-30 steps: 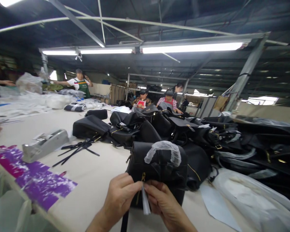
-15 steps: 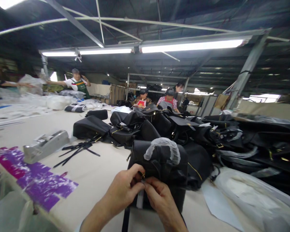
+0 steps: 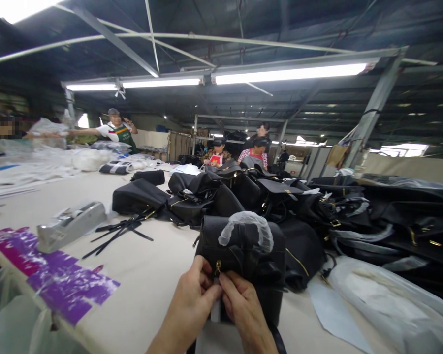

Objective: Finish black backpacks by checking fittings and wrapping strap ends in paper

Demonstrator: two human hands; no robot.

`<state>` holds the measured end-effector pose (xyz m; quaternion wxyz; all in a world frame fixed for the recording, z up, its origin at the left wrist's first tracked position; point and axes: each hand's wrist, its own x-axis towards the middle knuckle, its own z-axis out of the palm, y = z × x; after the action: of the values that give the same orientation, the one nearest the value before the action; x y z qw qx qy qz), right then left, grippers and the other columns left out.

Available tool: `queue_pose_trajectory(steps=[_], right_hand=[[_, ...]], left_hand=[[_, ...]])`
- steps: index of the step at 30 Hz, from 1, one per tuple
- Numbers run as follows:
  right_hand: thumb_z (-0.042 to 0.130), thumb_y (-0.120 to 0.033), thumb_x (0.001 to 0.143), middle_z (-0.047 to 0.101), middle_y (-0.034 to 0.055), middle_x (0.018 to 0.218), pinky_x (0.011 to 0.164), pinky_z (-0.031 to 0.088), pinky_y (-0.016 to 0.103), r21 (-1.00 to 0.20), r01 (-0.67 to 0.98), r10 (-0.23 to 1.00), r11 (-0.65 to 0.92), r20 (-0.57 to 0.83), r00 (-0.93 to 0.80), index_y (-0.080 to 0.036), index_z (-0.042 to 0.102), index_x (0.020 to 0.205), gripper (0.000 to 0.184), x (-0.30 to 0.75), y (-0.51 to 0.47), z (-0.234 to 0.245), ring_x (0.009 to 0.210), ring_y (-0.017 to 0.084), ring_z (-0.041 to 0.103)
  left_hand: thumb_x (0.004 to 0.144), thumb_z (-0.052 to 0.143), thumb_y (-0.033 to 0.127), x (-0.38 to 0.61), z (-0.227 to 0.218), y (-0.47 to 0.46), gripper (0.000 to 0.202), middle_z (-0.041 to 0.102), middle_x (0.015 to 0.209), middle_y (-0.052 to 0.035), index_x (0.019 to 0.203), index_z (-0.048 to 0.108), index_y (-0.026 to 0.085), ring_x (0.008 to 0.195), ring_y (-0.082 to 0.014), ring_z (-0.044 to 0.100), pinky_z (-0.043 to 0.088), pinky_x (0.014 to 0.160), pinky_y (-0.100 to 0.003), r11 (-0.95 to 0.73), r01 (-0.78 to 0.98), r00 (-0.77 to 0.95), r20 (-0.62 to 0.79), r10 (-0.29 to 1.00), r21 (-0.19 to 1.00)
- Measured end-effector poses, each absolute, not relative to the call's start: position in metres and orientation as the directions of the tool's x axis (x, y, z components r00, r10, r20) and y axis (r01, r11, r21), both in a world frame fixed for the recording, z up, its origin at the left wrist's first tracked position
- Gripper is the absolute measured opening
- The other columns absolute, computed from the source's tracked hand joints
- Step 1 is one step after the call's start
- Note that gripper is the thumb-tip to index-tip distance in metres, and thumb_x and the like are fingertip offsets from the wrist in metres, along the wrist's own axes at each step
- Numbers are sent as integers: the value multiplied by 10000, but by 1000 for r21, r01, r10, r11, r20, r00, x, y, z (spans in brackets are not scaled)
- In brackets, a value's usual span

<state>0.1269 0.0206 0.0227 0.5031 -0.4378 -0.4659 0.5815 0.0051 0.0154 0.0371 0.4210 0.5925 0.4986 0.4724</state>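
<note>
A black handbag (image 3: 243, 255) stands on the table right in front of me, its handle wrapped in clear plastic film (image 3: 247, 227). My left hand (image 3: 192, 305) and my right hand (image 3: 241, 307) are pinched together at the bag's front, just under its gold zipper pull (image 3: 217, 268). Between the fingertips of both hands hangs a small white strip (image 3: 215, 309). Both hands are closed on it.
A heap of black bags (image 3: 280, 196) fills the table behind and to the right. Clear plastic sheeting (image 3: 384, 305) lies at the right. A grey tape dispenser (image 3: 70, 223), loose black straps (image 3: 121, 228) and purple sheets (image 3: 55, 280) lie at the left. Other people work at the far tables.
The white strip hung loose below my fingers before. Both hands have since moved up to the gold zipper pull and closed tighter around the strip.
</note>
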Motion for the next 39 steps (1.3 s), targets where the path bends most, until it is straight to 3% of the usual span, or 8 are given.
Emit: queue_pose_trajectory(steps=[5, 12, 18, 23, 28, 33, 39], right_hand=[[714, -744, 628, 235, -115, 493, 430, 136, 223, -969, -238, 985, -58, -18, -170, -204, 442, 634, 605, 130, 17, 19, 461, 58, 173], [771, -704, 593, 271, -114, 474, 434, 198, 201, -932, -331, 975, -146, -79, -207, -208, 401, 604, 619, 131, 17, 15, 442, 51, 227], [821, -714, 474, 285, -130, 412, 393, 131, 193, -908, -347, 969, -235, -190, -159, -195, 463, 612, 646, 126, 16, 23, 367, 26, 213], [891, -638, 379, 255, -149, 387, 370, 121, 179, -825, -470, 948, -313, -245, -202, -200, 428, 570, 666, 122, 14, 31, 340, 6, 175], [891, -614, 411, 352, -123, 416, 385, 201, 177, -804, -476, 934, -357, -297, -198, -183, 560, 674, 604, 119, 13, 24, 357, 35, 298], [877, -618, 446, 496, -69, 511, 439, 314, 201, -876, -402, 962, -267, -269, -52, -174, 627, 776, 607, 118, 11, 20, 442, 75, 426], [864, -650, 404, 291, -131, 418, 397, 124, 203, -861, -472, 972, -190, -233, 34, -180, 594, 692, 614, 120, 10, 19, 386, 34, 173]], left_hand=[[700, 662, 364, 7, 23, 11, 287, 551, 518, 74, 792, 430, 223, 409, -106, 517, 359, 418, -202, 34, -176, 158, -6, 987, 984], [724, 735, 428, 10, 27, 3, 371, 639, 568, 36, 816, 450, 208, 422, -83, 521, 375, 448, -191, 90, -335, 185, -28, 982, 938], [682, 778, 451, 11, 26, 5, 416, 673, 574, 13, 798, 463, 207, 440, -96, 537, 394, 460, -201, 108, -391, 183, -38, 982, 914], [622, 823, 454, 11, 32, 5, 451, 667, 560, 0, 774, 495, 184, 425, -86, 530, 377, 449, -192, 184, -451, 230, -86, 969, 873], [558, 871, 445, 13, 31, 4, 507, 639, 541, 25, 774, 489, 191, 407, -76, 498, 380, 441, -195, 255, -516, 249, -141, 958, 818], [607, 835, 430, 16, 27, 4, 475, 580, 508, 74, 782, 454, 209, 413, -75, 492, 386, 450, -194, 128, -475, 135, -71, 988, 871], [687, 742, 392, 17, 22, 8, 379, 570, 523, 77, 795, 421, 222, 434, -108, 547, 385, 452, -206, 36, -336, 89, -6, 996, 941]])
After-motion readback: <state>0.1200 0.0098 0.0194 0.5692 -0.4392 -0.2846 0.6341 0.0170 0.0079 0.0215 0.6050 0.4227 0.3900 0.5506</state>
